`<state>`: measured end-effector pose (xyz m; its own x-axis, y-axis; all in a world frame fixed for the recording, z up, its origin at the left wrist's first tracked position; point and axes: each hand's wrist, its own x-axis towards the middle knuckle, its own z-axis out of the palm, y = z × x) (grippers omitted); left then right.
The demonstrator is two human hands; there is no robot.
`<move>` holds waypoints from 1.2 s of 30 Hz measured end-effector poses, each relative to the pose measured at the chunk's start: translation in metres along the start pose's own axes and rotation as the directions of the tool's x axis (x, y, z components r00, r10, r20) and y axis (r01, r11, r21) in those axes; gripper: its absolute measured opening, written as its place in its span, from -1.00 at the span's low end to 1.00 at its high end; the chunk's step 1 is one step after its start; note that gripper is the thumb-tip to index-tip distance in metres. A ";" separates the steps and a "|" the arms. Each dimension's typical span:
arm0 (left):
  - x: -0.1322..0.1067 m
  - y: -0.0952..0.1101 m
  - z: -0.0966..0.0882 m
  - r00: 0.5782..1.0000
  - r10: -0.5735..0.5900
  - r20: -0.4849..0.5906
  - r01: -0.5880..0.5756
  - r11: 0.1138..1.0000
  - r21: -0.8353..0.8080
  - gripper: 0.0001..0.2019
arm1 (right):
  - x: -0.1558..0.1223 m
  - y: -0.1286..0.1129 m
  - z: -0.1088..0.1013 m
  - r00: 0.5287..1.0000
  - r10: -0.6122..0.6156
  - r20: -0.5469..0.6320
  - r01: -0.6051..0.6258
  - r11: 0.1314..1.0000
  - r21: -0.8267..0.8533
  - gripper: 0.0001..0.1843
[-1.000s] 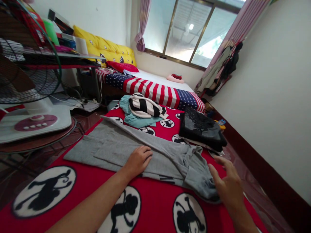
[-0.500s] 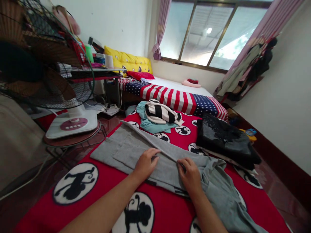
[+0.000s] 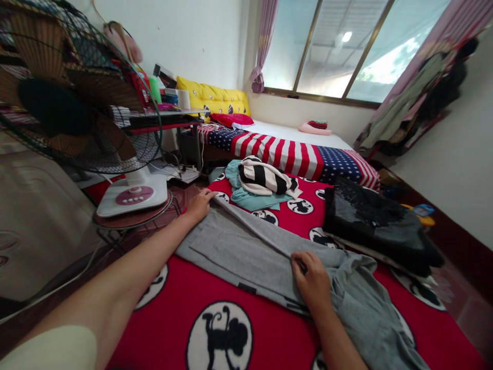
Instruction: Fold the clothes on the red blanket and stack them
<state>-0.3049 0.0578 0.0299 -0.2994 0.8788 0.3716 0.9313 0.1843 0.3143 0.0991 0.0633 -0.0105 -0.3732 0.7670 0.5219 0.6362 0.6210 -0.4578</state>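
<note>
A grey garment point(image 3: 246, 252), which looks like a pair of trousers, lies lengthwise on the red blanket point(image 3: 177, 318) with round monkey prints. One long edge is turned over, and its right part is bunched in loose folds. My left hand point(image 3: 201, 204) is closed on the garment's far left corner, arm stretched out. Along the turned edge, nearer the middle, my right hand point(image 3: 313, 280) pinches the cloth between thumb and fingers. Beyond the garment sit a striped black-and-white cloth point(image 3: 265, 174) and a light teal cloth point(image 3: 242, 195), heaped together.
A black folded pile point(image 3: 373, 221) rests on the blanket's right side. To the left, a fan point(image 3: 134, 192) stands on a round stool point(image 3: 134, 218). Behind are a bed with a flag-patterned cover point(image 3: 277, 151) and a desk point(image 3: 165, 121); clothes point(image 3: 419, 103) hang at right.
My left hand has moved from the garment's middle out to its far left corner. My right hand stays on the turned edge. The view has shifted slightly left.
</note>
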 end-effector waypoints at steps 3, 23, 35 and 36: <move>0.004 -0.014 -0.003 0.998 0.058 0.025 -0.059 0.998 0.036 -0.64 | 0.000 0.002 -0.001 1.000 -0.006 0.001 0.006 1.000 0.026 -0.82; -0.060 -0.024 -0.045 0.948 0.250 0.199 -0.281 0.948 0.147 -0.71 | -0.002 0.003 -0.005 0.989 0.025 -0.148 -0.035 0.997 -0.070 -0.78; -0.023 0.005 -0.029 0.993 0.044 0.108 -0.042 0.999 -0.013 -0.52 | -0.002 0.001 -0.007 0.995 0.044 -0.089 -0.053 0.994 -0.091 -0.76; -0.029 0.012 -0.021 0.991 0.056 0.123 -0.054 0.998 -0.021 -0.51 | -0.003 0.001 -0.007 0.996 0.046 -0.082 -0.053 0.994 -0.092 -0.76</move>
<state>-0.2895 0.0252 0.0410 -0.2185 0.9354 0.2781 0.9416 0.1273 0.3118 0.1057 0.0610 -0.0073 -0.2868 0.7787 0.5580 0.7149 0.5617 -0.4165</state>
